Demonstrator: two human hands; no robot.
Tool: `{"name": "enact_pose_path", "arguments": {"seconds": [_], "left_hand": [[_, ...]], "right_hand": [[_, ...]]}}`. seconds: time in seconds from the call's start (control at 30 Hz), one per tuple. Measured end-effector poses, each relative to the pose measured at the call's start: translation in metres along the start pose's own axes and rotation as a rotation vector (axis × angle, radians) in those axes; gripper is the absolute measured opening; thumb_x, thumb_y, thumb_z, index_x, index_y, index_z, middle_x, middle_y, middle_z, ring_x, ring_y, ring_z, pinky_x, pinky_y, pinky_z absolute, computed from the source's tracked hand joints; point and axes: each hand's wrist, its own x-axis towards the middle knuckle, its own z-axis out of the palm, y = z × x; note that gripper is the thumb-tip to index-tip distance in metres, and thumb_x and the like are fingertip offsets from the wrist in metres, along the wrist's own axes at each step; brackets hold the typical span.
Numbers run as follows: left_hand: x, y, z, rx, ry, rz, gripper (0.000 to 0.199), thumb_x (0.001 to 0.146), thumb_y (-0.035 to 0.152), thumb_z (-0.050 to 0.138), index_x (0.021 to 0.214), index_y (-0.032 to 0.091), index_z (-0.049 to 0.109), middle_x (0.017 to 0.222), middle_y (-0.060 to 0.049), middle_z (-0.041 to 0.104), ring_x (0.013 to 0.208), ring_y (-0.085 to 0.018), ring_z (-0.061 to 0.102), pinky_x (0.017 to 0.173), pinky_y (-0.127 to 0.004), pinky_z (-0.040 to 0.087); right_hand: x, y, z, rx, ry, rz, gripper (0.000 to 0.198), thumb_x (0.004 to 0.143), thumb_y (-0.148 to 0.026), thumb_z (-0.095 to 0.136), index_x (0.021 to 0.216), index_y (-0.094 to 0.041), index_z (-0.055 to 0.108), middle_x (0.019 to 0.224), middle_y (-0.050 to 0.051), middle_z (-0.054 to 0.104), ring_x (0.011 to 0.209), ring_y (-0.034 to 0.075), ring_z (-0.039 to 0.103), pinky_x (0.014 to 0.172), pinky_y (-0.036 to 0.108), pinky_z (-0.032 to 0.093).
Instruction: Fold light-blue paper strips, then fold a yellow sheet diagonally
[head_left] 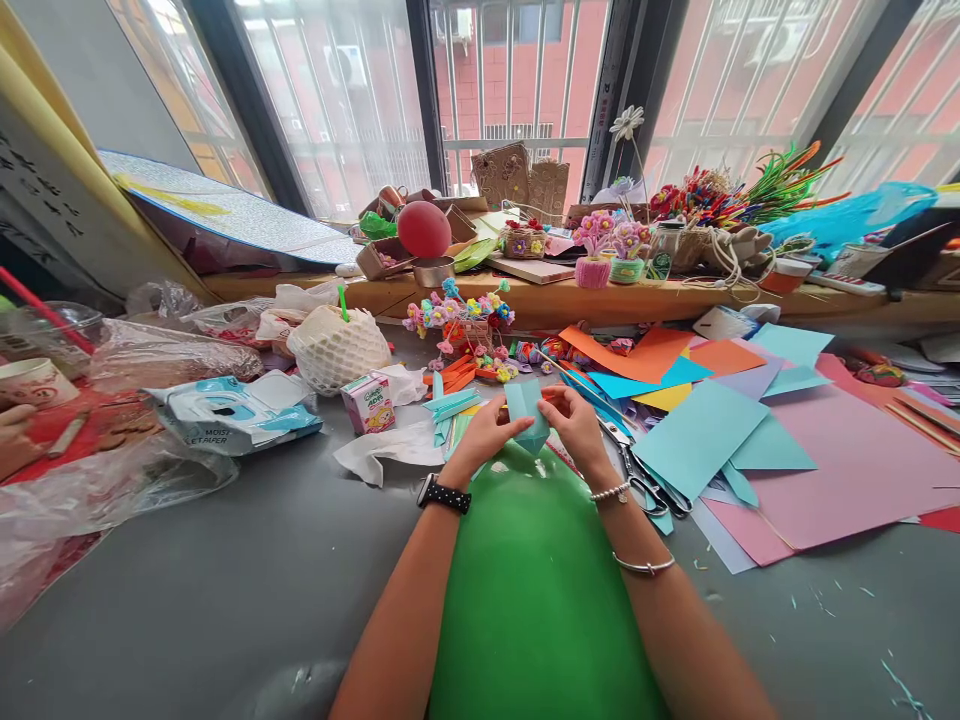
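Note:
A small folded piece of light teal paper (526,405) is held up between both hands, above the far end of a large green balloon (547,590). My left hand (484,432) pinches its left edge, thumb in front. On the opposite side, the fingers of my right hand (577,425) are closed on the right edge. Strips of teal paper (450,405) lie just beyond my left hand. A pair of scissors (649,480) rests on the table near my right wrist, partly beside teal sheets (701,435).
Coloured sheets, including a large pink one (847,470), spread over the right side. To the left are a wet-wipe pack (232,410), a small carton (369,402) and a net-wrapped coconut (337,348). Crafts crowd the wooden ledge (525,290). Another person's hand (19,440) shows far left.

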Motion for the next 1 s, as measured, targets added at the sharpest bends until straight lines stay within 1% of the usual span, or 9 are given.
{"name": "enact_pose_path", "arguments": {"seconds": [0.13, 0.2, 0.3, 0.4, 0.53, 0.63, 0.8, 0.87, 1.0], "left_hand": [[0.001, 0.001, -0.003, 0.011, 0.187, -0.05, 0.026, 0.066, 0.033, 0.055, 0.081, 0.013, 0.056, 0.063, -0.001, 0.057, 0.057, -0.011, 0.052, 0.053, -0.022, 0.043], [0.001, 0.002, -0.003, 0.029, 0.228, -0.041, 0.021, 0.065, 0.033, 0.056, 0.074, 0.013, 0.057, 0.058, 0.001, 0.054, 0.054, -0.01, 0.049, 0.05, -0.02, 0.042], [0.001, 0.002, -0.003, 0.023, 0.217, -0.016, 0.019, 0.064, 0.032, 0.056, 0.067, 0.013, 0.058, 0.055, 0.003, 0.051, 0.052, -0.008, 0.046, 0.05, -0.019, 0.041], [0.0, 0.004, -0.002, 0.005, 0.206, -0.017, 0.019, 0.064, 0.032, 0.056, 0.066, 0.013, 0.058, 0.055, 0.003, 0.05, 0.051, -0.008, 0.045, 0.05, -0.019, 0.04], [0.0, 0.004, -0.002, 0.026, 0.211, -0.008, 0.02, 0.063, 0.033, 0.056, 0.063, 0.013, 0.057, 0.053, 0.004, 0.047, 0.05, -0.008, 0.042, 0.05, -0.019, 0.04], [0.0, 0.002, -0.003, 0.056, 0.211, 0.006, 0.021, 0.063, 0.034, 0.056, 0.059, 0.013, 0.055, 0.051, 0.004, 0.044, 0.049, -0.007, 0.041, 0.048, -0.018, 0.039], [0.0, 0.002, -0.002, 0.043, 0.182, 0.005, 0.022, 0.064, 0.034, 0.055, 0.065, 0.013, 0.059, 0.055, 0.003, 0.049, 0.052, -0.008, 0.043, 0.05, -0.018, 0.039], [0.0, 0.004, -0.001, 0.034, 0.182, -0.009, 0.022, 0.063, 0.034, 0.056, 0.065, 0.013, 0.06, 0.056, 0.003, 0.05, 0.053, -0.008, 0.043, 0.051, -0.019, 0.039], [0.0, 0.006, 0.0, -0.048, 0.165, -0.06, 0.023, 0.061, 0.034, 0.058, 0.07, 0.013, 0.061, 0.062, 0.001, 0.055, 0.056, -0.009, 0.047, 0.055, -0.02, 0.041]], "right_hand": [[-0.001, 0.003, 0.002, -0.025, -0.033, -0.024, 0.025, 0.069, -0.031, 0.052, 0.089, -0.015, 0.052, 0.083, 0.008, 0.061, 0.07, 0.016, 0.057, 0.061, 0.028, 0.046], [-0.001, 0.004, 0.003, -0.048, -0.036, -0.041, 0.027, 0.069, -0.032, 0.052, 0.091, -0.016, 0.051, 0.081, 0.007, 0.061, 0.068, 0.016, 0.057, 0.059, 0.027, 0.045], [-0.002, 0.003, 0.004, -0.089, -0.033, -0.059, 0.028, 0.07, -0.033, 0.052, 0.091, -0.016, 0.051, 0.073, 0.005, 0.061, 0.062, 0.015, 0.056, 0.054, 0.026, 0.044], [-0.003, 0.001, 0.004, -0.149, -0.008, -0.093, 0.028, 0.07, -0.032, 0.051, 0.093, -0.016, 0.051, 0.064, 0.002, 0.058, 0.055, 0.013, 0.053, 0.05, 0.024, 0.042], [-0.005, -0.003, 0.004, -0.195, 0.008, -0.147, 0.029, 0.072, -0.029, 0.049, 0.098, -0.017, 0.05, 0.059, -0.001, 0.054, 0.051, 0.012, 0.05, 0.048, 0.023, 0.041], [-0.006, -0.007, 0.004, -0.204, 0.013, -0.167, 0.03, 0.074, -0.028, 0.047, 0.101, -0.018, 0.051, 0.063, 0.0, 0.057, 0.054, 0.012, 0.052, 0.052, 0.024, 0.043], [-0.005, -0.007, 0.004, -0.139, 0.084, -0.165, 0.036, 0.072, -0.027, 0.049, 0.107, -0.018, 0.05, 0.081, 0.006, 0.06, 0.065, 0.014, 0.057, 0.061, 0.027, 0.047], [-0.004, -0.005, 0.005, -0.111, 0.113, -0.149, 0.038, 0.071, -0.027, 0.051, 0.107, -0.016, 0.05, 0.081, 0.007, 0.061, 0.069, 0.016, 0.058, 0.064, 0.029, 0.048], [-0.004, -0.005, 0.005, -0.107, 0.105, -0.147, 0.03, 0.072, -0.027, 0.05, 0.098, -0.015, 0.056, 0.078, 0.007, 0.062, 0.069, 0.016, 0.058, 0.064, 0.029, 0.048]]}}
